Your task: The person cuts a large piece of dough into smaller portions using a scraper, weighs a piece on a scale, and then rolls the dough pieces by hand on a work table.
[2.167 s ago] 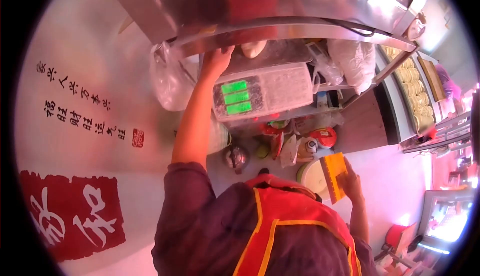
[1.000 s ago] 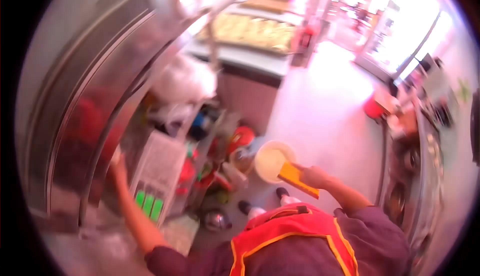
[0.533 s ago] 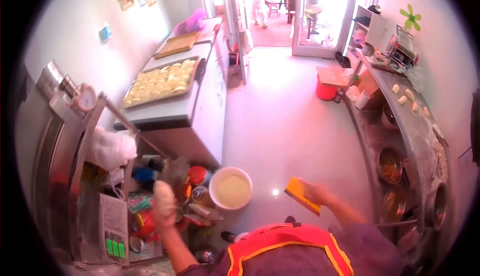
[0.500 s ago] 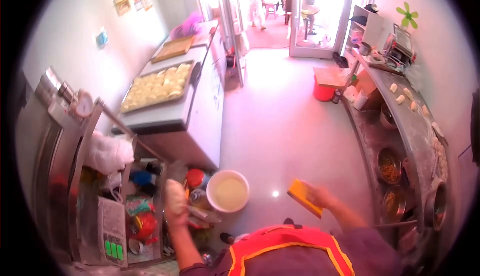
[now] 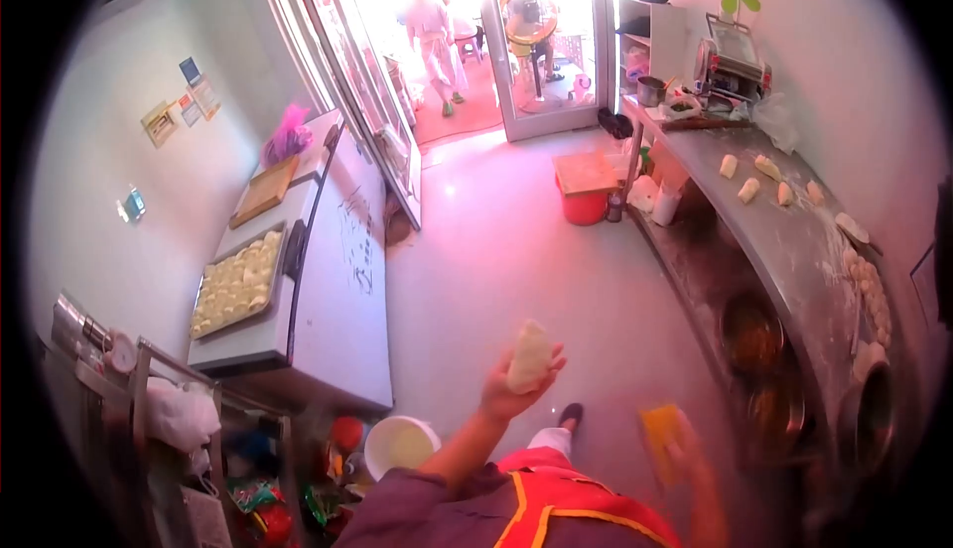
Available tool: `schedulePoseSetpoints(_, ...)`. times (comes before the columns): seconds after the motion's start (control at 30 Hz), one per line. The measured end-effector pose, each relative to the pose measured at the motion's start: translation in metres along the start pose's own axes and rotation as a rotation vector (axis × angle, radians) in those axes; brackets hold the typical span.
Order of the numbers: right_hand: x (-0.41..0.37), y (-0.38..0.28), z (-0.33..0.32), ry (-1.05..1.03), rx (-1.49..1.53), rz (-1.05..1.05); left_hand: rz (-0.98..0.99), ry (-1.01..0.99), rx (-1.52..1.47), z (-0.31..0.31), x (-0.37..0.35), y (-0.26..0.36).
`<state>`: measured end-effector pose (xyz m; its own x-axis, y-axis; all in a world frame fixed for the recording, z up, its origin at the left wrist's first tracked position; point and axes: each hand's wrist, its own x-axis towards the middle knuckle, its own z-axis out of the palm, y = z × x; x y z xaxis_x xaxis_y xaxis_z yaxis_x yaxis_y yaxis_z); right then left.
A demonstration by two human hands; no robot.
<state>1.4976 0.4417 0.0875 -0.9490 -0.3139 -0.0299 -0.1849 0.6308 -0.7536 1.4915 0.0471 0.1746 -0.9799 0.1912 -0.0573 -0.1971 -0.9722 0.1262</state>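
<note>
Pale dough (image 5: 529, 356) sits in the left hand (image 5: 511, 394), a single oblong lump held up in front of the chest, over the bare floor (image 5: 516, 250) between the freezer (image 5: 342, 290) and the long counter (image 5: 794, 240). The hand is palm-up and cupped, with the fingers curled round the far side of the lump and the thumb on the near side, so the grip is closed on it but looks loose rather than squeezing. Carrying a soft lump like this would go best with the palm under its weight and the fingers only fencing it in. Pinching would probably dent it or let it sag between the fingers, and a tilt of the wrist could roll it off toward the floor. The forearm rises from the lower middle of the view, elbow bent and wrist roughly level. The right hand (image 5: 688, 454) hangs lower and to the right, near the counter's front, and is smeared by motion. It seems to be clamped on a yellow scraper (image 5: 662, 431), though the single fingers cannot be made out. That blade is best held flat side toward the body and well apart from the dough, as the two are now. Small dough pieces (image 5: 754, 176) lie on the counter, a tray (image 5: 236, 285) of shaped buns rests on the freezer, and a white bucket (image 5: 399, 444) stands on the floor below the left forearm.
</note>
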Motion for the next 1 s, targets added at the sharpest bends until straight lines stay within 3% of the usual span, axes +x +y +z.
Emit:
schedulePoseSetpoints(0.1,0.044,-0.016,-0.042,-0.012,-0.107,0.227,-0.158,-0.029,-0.243,-0.031,0.086,-0.003)
schedulePoseSetpoints(0.2,0.101,-0.027,-0.087,-0.050,-0.003,0.406,-0.268,-0.046,-0.371,-0.049,0.172,-0.008)
schedulePoseSetpoints(0.27,0.141,-0.015,-0.113,-0.049,-0.070,0.357,-0.223,-0.148,-0.220,-0.048,0.228,-0.014)
schedulePoseSetpoints(0.37,0.182,0.039,-0.146,0.047,-0.160,0.174,-0.381,-0.053,-0.528,0.006,0.297,-0.014)
schedulePoseSetpoints(0.43,0.213,0.050,-0.171,0.157,-0.204,0.031,-0.373,-0.084,-0.268,0.031,0.344,-0.019)
schedulePoseSetpoints(0.53,0.250,0.057,-0.210,0.071,-0.225,0.311,-0.375,-0.193,-0.094,0.038,0.415,-0.033)
schedulePoseSetpoints(0.63,0.294,0.068,-0.245,0.135,-0.143,0.062,-0.381,-0.268,-0.166,0.032,0.478,-0.052)
schedulePoseSetpoints(0.73,0.344,0.135,-0.270,0.132,-0.221,-0.044,-0.368,-0.244,-0.201,0.009,0.532,-0.076)
schedulePoseSetpoints(0.93,0.421,0.124,-0.356,0.090,0.090,0.118,-0.322,-0.122,0.072,0.017,0.625,-0.123)
schedulePoseSetpoints(1.0,0.442,0.145,-0.375,0.131,0.188,0.074,-0.269,-0.129,0.068,0.036,0.654,-0.145)
